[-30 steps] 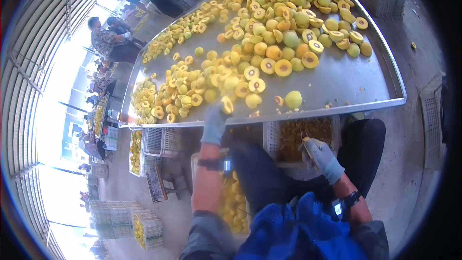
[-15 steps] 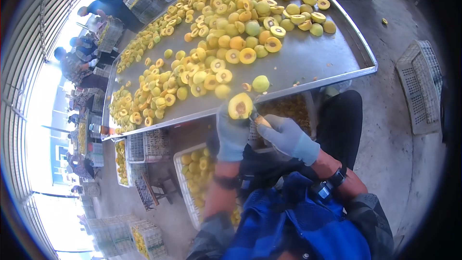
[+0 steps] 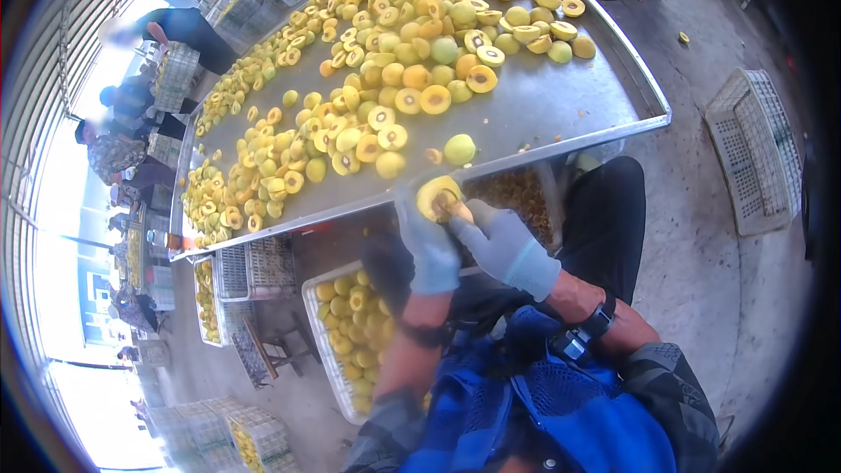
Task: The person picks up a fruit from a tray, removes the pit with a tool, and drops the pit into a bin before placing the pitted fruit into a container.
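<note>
My left hand (image 3: pixel 431 250), in a pale grey glove, grips a halved yellow peach (image 3: pixel 429 194) just past the table's near edge. Its cut face and brown centre are turned up toward me. My right hand (image 3: pixel 508 243), gloved too, is closed around a small tool with a light wooden-looking handle (image 3: pixel 459 210). The tool's end meets the middle of the peach half; its tip is hidden there. A whole greenish-yellow peach (image 3: pixel 460 149) lies on the metal table (image 3: pixel 561 127) close by, beside a small orange-brown scrap (image 3: pixel 434 156).
Many peach halves (image 3: pixel 377 70) are heaped across the table. A crate of peaches (image 3: pixel 350 333) stands below left, and a bin of brown pits or scraps (image 3: pixel 517 201) sits under the edge. White crates (image 3: pixel 749 153) stand at right. Other people (image 3: pixel 188 31) work at left.
The tool has moved from beside the peach half onto its centre, and the peach half has tilted. My hands have come closer together. The whole view has shifted slightly.
</note>
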{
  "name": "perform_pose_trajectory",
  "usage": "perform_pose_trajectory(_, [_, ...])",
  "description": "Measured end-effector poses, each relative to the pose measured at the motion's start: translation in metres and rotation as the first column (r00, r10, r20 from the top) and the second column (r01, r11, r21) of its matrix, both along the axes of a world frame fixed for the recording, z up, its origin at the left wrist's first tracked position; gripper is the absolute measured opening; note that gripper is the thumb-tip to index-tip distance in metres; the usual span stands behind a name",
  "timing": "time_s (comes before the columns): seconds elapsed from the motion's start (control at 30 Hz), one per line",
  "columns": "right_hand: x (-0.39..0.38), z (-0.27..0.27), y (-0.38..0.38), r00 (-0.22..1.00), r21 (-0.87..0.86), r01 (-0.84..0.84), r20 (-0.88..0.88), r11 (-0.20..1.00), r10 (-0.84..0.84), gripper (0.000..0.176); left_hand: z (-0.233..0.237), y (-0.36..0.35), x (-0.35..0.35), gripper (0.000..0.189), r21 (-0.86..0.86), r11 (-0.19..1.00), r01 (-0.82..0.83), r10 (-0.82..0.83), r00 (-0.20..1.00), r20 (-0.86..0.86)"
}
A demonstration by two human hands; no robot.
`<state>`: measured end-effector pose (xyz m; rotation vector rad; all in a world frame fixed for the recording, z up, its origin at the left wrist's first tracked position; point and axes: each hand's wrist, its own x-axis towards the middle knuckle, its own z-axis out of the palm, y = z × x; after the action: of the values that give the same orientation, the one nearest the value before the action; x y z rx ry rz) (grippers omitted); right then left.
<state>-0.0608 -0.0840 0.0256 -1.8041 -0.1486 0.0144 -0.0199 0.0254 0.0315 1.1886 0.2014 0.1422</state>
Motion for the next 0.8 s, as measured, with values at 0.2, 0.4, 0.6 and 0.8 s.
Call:
perform_pose_trajectory(0.2, [0.000,-0.007,0.009,1.000,-0.025,0.028,0.010,0.999,-0.028,0.033,-0.007,0.004,0.006,0.056,-0.063,0.997,-0.033,0.027,0.995,-0.097])
perform_pose_trajectory(0.4, [-0.001,-0.009,0.010,0.997,0.005,0.013,-0.082,1.000,-0.013,0.036,0.018,-0.004,0.000,0.061,0.022,1.000,0.008,-0.005,0.989,-0.146])
perform_pose_trajectory(0.6, [-0.006,-0.016,0.010,0.989,0.204,-0.041,-0.130,0.978,0.069,0.039,0.011,0.004,0.003,0.068,0.129,0.988,0.085,-0.072,0.992,-0.099])
perform_pose_trajectory(0.8, [-0.007,-0.011,0.004,0.869,0.522,-0.101,-0.369,0.847,0.331,0.041,-0.004,0.018,0.016,0.075,0.225,0.931,0.289,-0.305,0.952,0.039])
